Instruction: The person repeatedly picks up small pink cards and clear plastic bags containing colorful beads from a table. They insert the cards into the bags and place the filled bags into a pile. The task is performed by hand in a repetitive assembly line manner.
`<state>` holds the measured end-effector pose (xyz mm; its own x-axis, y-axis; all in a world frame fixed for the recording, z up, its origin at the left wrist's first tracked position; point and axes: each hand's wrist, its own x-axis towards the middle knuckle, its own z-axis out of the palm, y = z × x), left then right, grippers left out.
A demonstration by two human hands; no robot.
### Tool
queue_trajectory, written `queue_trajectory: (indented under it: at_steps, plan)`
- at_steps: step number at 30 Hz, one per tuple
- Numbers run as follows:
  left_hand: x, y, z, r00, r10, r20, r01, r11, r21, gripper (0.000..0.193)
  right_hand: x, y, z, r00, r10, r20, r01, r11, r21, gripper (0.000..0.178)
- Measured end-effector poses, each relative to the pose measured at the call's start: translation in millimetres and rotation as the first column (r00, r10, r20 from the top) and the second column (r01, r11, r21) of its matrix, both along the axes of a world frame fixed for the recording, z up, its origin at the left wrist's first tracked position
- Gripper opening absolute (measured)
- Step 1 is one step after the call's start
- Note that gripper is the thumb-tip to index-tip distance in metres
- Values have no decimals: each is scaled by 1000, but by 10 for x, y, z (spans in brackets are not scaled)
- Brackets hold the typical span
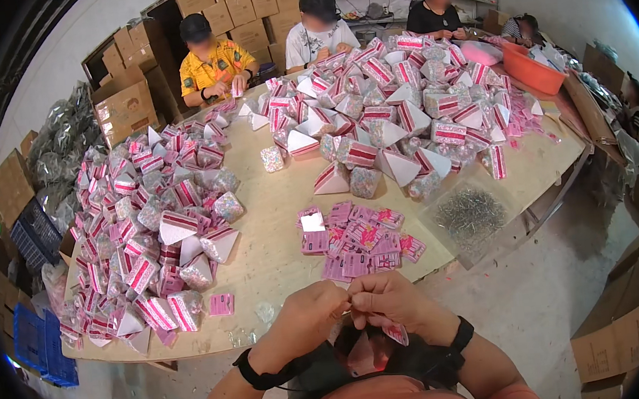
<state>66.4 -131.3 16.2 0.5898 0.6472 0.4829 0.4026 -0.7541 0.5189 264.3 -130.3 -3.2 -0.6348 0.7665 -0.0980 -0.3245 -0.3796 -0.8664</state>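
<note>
Head view: a pale wooden desk (279,211) spans the middle, its near edge just in front of the person. On its far right side lies the bigger heap of packs (395,109), clear bags of multicoloured bits with white and pink-striped card; a second heap (148,237) covers the left end. Behind the desk stand stacked cartons (242,12), and three co-workers sit along the far side, one in a yellow patterned shirt (228,61), one in white, one in black. An orange basin (532,71) rests near the far right corner.

Close to the person, the right hand (401,302) is bent inward, thumb and forefinger pinching at the tips, while a pink card (396,335) juts from beneath its curled lower fingers, just past the desk's near edge. The left hand (303,319) is curled, thumb and forefinger pressed together and meeting the right fingertips; whether something tiny is pinched there I cannot tell.

On the desk ahead, to the right, a clear sheet bears many thin metal pieces (471,213). Just beyond the hands spreads a pile of loose pink cards (365,241). A single pack (272,159) sits between the heaps, and one lone card (221,304) lies beside the left heap
</note>
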Motion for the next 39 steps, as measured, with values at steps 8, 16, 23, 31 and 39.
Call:
queue_trajectory:
  at_steps: [8, 16, 23, 31, 39]
  plan:
    - [-71, -33, 120, 965, -115, -238, 178, 947, 266, 19, 22, -57, 3, 993, 40, 116, -42, 999, 16, 13]
    - [-176, 235, 6, 999, 34, -25, -37, 990, -137, 19, -35, 2, -188, 913, -268, 309, 196, 949, 246, 14]
    - [-614, 1544, -10, 912, 404, 76, -370, 887, -277, 13, 44, 213, -656, 915, -359, 182, 375, 925, -62, 16]
    - [-1004, 3231, -225, 725, 677, -128, -689, 711, -140, 57, 157, 349, -821, 974, -159, 163, 192, 959, -209, 17]
    - [-628, 4007, -694, 534, 804, -261, -843, 529, -95, 70, 210, 397, -724, 979, -107, 175, 137, 976, -170, 20]
